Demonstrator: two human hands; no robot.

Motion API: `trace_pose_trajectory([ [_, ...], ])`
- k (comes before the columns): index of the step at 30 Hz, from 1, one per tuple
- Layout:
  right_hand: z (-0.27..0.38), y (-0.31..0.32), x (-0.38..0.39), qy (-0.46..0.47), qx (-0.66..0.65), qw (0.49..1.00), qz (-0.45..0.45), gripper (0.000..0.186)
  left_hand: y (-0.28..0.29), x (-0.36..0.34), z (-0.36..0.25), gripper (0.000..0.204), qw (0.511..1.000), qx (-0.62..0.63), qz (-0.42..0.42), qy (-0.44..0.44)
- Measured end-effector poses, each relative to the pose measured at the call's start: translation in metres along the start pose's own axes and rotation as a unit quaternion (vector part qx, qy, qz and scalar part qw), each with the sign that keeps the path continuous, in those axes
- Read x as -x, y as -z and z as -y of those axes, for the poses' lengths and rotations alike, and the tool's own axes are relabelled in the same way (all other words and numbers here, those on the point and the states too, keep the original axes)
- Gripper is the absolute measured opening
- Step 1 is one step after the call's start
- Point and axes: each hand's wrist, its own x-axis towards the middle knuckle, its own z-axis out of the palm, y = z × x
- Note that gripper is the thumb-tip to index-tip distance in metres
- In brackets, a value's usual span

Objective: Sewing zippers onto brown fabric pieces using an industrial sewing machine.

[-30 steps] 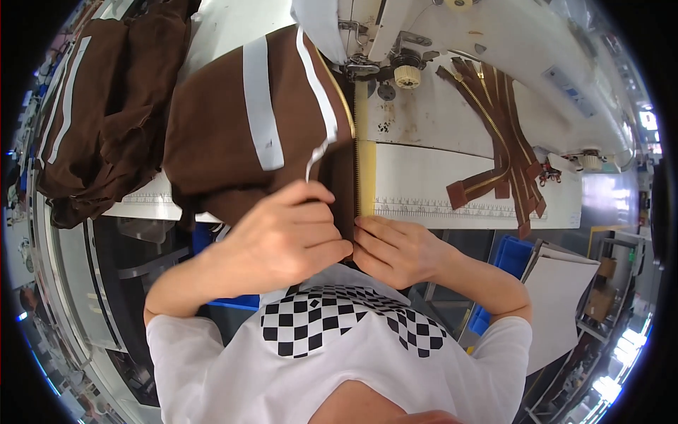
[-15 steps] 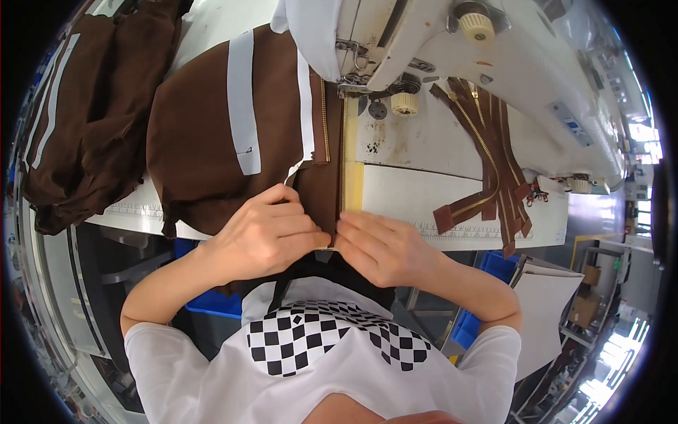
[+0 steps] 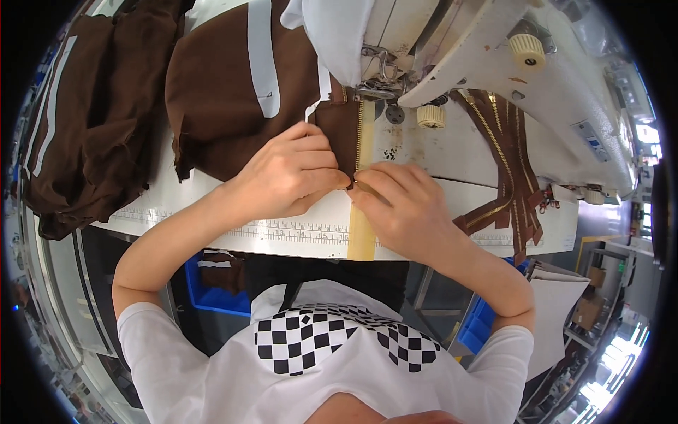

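Observation:
A brown fabric panel (image 3: 219,92) with white strips lies on the sewing table, its right part running up under the sewing machine's presser foot (image 3: 374,93). Along its right edge goes a brass-toothed zipper (image 3: 361,131). My left hand (image 3: 293,173) is closed on the panel's near corner, thumb and fingers pinching beside the zipper end. My right hand (image 3: 406,205) pinches the near end of that zipper, its fingertips almost touching the left ones. The exact grip under the fingers is partly hidden.
The white sewing machine (image 3: 565,106) fills the far right. Several loose brown zippers (image 3: 505,159) lie beneath its arm. Brown garment pieces (image 3: 106,127) are heaped at the left. A ruler scale (image 3: 282,230) and yellow tape (image 3: 361,240) mark the table's front. Below sits a blue bin (image 3: 219,300).
Both hands have moved away from me, toward the machine, and the panel with its zipper has slid the same way. The ruler and tape at the front edge now show below the hands.

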Motion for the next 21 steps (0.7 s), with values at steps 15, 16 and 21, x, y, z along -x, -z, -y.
trace_pose_trajectory([
  [15, -0.039, -0.004, -0.032, -0.017, 0.064, 0.997, 0.026, 0.030, 0.012, -0.028, 0.057, 0.010, 0.999, -0.031, 0.009, -0.021],
  [16, -0.040, -0.005, -0.031, -0.030, 0.070, 0.997, 0.023, 0.034, 0.011, -0.028, 0.060, 0.011, 0.999, -0.043, -0.002, -0.033],
  [21, -0.064, -0.014, -0.019, -0.056, -0.023, 0.998, -0.013, 0.032, 0.008, -0.027, 0.058, 0.016, 0.995, -0.090, -0.016, -0.049],
])
